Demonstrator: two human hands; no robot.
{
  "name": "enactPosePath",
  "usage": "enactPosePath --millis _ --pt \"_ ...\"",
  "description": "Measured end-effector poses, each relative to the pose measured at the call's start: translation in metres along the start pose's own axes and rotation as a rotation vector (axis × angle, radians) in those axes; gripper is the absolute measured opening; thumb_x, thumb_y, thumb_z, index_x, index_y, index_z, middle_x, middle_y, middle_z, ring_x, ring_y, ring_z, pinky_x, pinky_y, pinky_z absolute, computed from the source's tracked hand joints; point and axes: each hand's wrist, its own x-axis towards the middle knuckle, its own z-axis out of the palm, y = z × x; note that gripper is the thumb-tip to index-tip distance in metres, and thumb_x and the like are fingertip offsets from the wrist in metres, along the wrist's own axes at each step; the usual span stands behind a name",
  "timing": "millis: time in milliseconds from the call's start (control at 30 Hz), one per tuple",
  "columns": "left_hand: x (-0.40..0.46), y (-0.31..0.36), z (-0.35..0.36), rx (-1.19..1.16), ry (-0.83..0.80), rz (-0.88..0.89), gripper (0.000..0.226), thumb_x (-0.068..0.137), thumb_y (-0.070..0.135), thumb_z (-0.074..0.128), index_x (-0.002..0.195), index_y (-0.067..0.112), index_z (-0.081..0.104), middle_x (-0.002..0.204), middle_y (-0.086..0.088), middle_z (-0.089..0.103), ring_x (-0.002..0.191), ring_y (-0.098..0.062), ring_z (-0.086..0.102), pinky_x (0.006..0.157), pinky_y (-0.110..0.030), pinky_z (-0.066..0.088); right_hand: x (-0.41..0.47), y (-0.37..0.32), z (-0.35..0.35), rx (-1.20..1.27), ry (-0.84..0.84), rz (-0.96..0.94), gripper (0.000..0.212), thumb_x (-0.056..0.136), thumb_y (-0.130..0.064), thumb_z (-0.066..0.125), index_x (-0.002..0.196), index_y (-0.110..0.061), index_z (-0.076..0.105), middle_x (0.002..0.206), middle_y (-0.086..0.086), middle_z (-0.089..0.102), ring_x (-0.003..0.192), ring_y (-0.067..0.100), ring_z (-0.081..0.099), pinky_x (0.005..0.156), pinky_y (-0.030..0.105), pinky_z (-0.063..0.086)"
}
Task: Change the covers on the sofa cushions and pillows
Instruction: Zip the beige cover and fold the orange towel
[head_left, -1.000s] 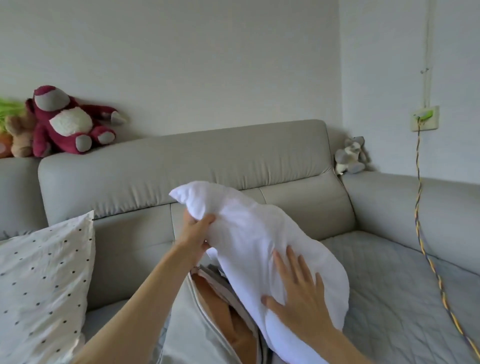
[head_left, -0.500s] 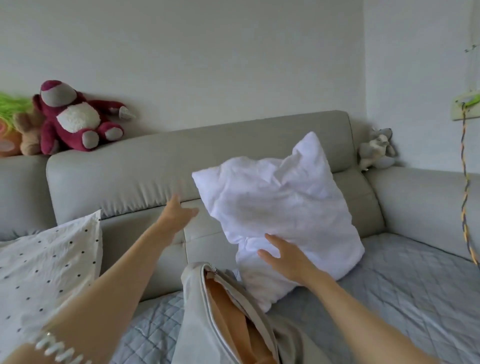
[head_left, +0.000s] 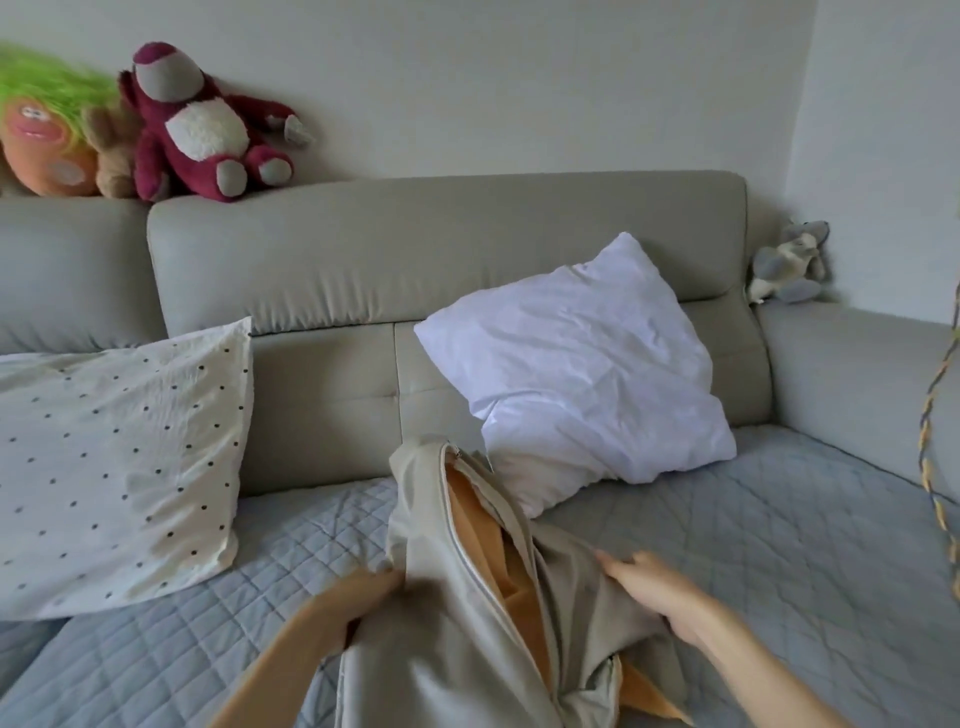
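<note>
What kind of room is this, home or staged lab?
Most likely a home living room: a grey corner sofa with a quilted seat cover, plush toys lined along its back, and a bare white pillow leaning against it.
</note>
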Motion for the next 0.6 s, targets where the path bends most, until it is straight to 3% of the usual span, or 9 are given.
enactPosePath --millis 67,133,233,300,367,467,533,600 --pt "-0.003 0.003 -0.008 -0.033 0.127 0.047 0.022 0.086 0.013 0.064 0.1 -0.003 0.056 0.086 -0.015 0.062 0.074 -0.026 0.059 0.053 -0.027 0.049 -0.006 -0.006 0.006 0.146 -0.021 0.034 0.082 0.088 -0.06 0.048 0.147 -0.008 0.024 0.149 0.011 0.032 0.134 0.028 0.035 0.106 0.034 0.031" --pt "-0.01 0.013 -0.031 -0.043 0.292 0.178 0.028 0.08 0.006 0.069 0.104 -0.005 0.059 0.087 -0.015 0.06 0.079 -0.028 0.057 0.066 -0.03 0.046 -0.012 -0.02 0.009 0.202 -0.022 0.005 0.078 0.084 -0.06 0.053 0.141 -0.01 0.035 0.139 0.01 0.045 0.124 0.026 0.046 0.103 0.033 0.037" --pt "-0.032 0.04 -0.083 -0.068 0.465 0.415 0.029 0.081 0.01 0.069 0.106 0.003 0.058 0.094 -0.014 0.059 0.092 -0.031 0.057 0.08 -0.039 0.046 -0.022 -0.055 0.004 0.187 0.084 -0.225 0.043 0.093 -0.042 0.05 0.109 -0.002 0.055 0.102 0.007 0.056 0.089 0.017 0.051 0.074 0.028 0.039" --pt "-0.05 0.054 -0.122 -0.079 0.561 0.518 0.029 0.084 0.013 0.066 0.109 0.008 0.054 0.097 -0.013 0.057 0.091 -0.028 0.054 0.08 -0.04 0.045 -0.037 -0.083 0.001 0.118 0.169 -0.415 0.03 0.097 -0.031 0.044 0.086 -0.004 0.046 0.082 0.006 0.044 0.07 0.014 0.041 0.06 0.024 0.031" --pt "-0.062 0.057 -0.156 -0.051 0.633 0.589 0.026 0.086 0.021 0.065 0.107 0.013 0.051 0.099 -0.012 0.056 0.092 -0.028 0.053 0.085 -0.045 0.047 -0.055 -0.106 0.001 0.031 0.267 -0.616 0.027 0.099 -0.028 0.041 0.082 -0.007 0.037 0.072 0.003 0.036 0.062 0.014 0.035 0.051 0.019 0.027" --pt "-0.075 0.041 -0.193 -0.055 0.601 0.519 0.031 0.085 0.03 0.067 0.105 0.012 0.052 0.099 -0.012 0.058 0.091 -0.031 0.056 0.087 -0.046 0.048 -0.076 -0.122 0.006 -0.092 0.394 -0.77 0.028 0.098 -0.03 0.041 0.085 -0.006 0.038 0.063 0.001 0.042 0.056 0.014 0.042 0.05 0.021 0.03" --pt "-0.082 0.021 -0.206 -0.08 0.511 0.352 0.038 0.081 0.029 0.072 0.104 0.002 0.057 0.095 -0.017 0.062 0.085 -0.031 0.06 0.082 -0.042 0.05 -0.079 -0.115 0.011 -0.18 0.44 -0.711 0.032 0.096 -0.035 0.045 0.084 -0.005 0.042 0.063 0.001 0.046 0.062 0.021 0.05 0.053 0.032 0.032" --pt "-0.087 -0.004 -0.21 -0.074 0.427 0.196 0.046 0.079 0.031 0.073 0.102 -0.007 0.061 0.097 -0.022 0.064 0.082 -0.031 0.062 0.075 -0.038 0.051 -0.078 -0.094 0.018 -0.271 0.377 -0.555 0.039 0.092 -0.042 0.05 0.076 -0.007 0.045 0.066 0.001 0.048 0.076 0.03 0.056 0.054 0.032 0.031"
